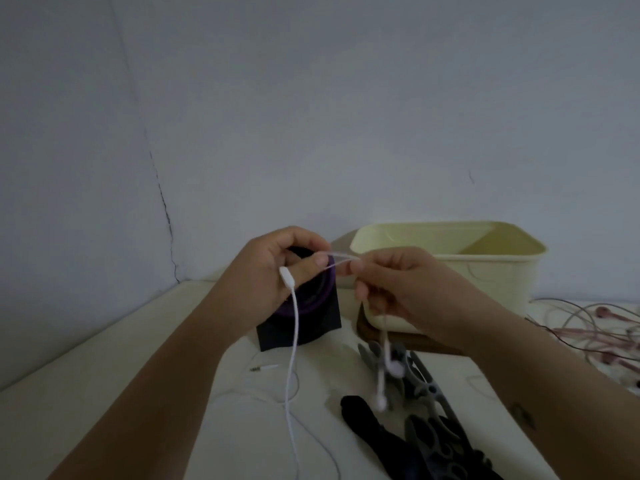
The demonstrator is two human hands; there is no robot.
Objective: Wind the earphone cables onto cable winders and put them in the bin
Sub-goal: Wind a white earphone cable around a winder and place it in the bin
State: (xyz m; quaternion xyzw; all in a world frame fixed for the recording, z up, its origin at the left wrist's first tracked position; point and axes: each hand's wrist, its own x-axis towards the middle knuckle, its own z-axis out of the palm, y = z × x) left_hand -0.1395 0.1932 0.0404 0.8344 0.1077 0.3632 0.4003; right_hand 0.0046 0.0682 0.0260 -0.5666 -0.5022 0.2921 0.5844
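Progress judged early: no wound set seen anywhere. White earphone cable (294, 341) stretched between both hands above desk (104, 358), mid-scene. Pinched near inline remote by left hand (270, 268); pinched at split strands by right hand (391, 289), earbuds (381, 402) dangling below. Not yet on any winder. Grey and black cable winders (428, 389) lying loose, near right. Pink earphones (602, 323) tangled at right, untouched. Cream bin (485, 278), far right: nothing visible inside from this angle.
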